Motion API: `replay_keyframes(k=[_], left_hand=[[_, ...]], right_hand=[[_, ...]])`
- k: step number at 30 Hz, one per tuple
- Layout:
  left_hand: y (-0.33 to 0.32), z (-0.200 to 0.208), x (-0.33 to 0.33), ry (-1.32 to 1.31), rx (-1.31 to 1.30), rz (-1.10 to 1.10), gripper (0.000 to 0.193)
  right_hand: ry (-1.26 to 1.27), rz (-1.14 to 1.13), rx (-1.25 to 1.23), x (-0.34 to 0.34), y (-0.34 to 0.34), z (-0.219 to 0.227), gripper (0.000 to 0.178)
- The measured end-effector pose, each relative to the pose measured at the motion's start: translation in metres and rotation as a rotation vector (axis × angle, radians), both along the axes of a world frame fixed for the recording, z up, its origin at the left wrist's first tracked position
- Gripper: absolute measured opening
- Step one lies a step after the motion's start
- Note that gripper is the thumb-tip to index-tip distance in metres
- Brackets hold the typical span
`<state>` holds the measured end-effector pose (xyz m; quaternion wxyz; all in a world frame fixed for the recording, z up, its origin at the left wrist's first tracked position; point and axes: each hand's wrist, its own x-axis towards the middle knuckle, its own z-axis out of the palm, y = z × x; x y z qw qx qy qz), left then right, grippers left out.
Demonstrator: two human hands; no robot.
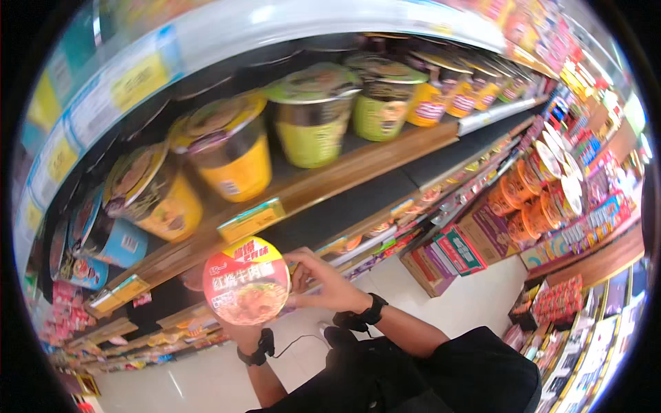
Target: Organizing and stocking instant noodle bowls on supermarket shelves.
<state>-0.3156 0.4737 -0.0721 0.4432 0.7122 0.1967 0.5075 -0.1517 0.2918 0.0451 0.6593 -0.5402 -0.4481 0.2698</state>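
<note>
A round instant noodle cup [248, 303] with a red and yellow lid and a picture of noodles on it is held up before my body, lid toward me. My right hand [327, 283] grips its right side, thumb and fingers bent at the rim. My left hand [242, 333] holds it from below and the left; most of that hand is hidden behind the cup, with a bit of finger showing at the left rim. Just beyond, yellow noodle cups [237, 165] and green noodle cups [310, 127] stand in a row on a shelf.
The wooden shelf edge [358, 168] with price tags runs close above the held cup. Blue cups [117, 230] stand at the left. Cardboard boxes [471, 241] sit on the floor at right, beside stacked orange noodle tubs [533, 182]. More stocked shelves [592, 351] line the lower right.
</note>
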Motion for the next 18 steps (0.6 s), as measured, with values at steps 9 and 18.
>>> replay_keyframes(k=[9, 18], left_hand=[[-0.105, 0.013, 0.052, 0.121, -0.407, -0.79, 0.105], [-0.334, 0.03, 0.113, 0.47, -0.514, -1.416, 0.102]], right_hand=[[-0.057, -0.436, 0.056, 0.005, -0.164, -0.011, 0.033], [0.016, -0.828, -0.157, -0.058, -0.438, -0.067, 0.019]])
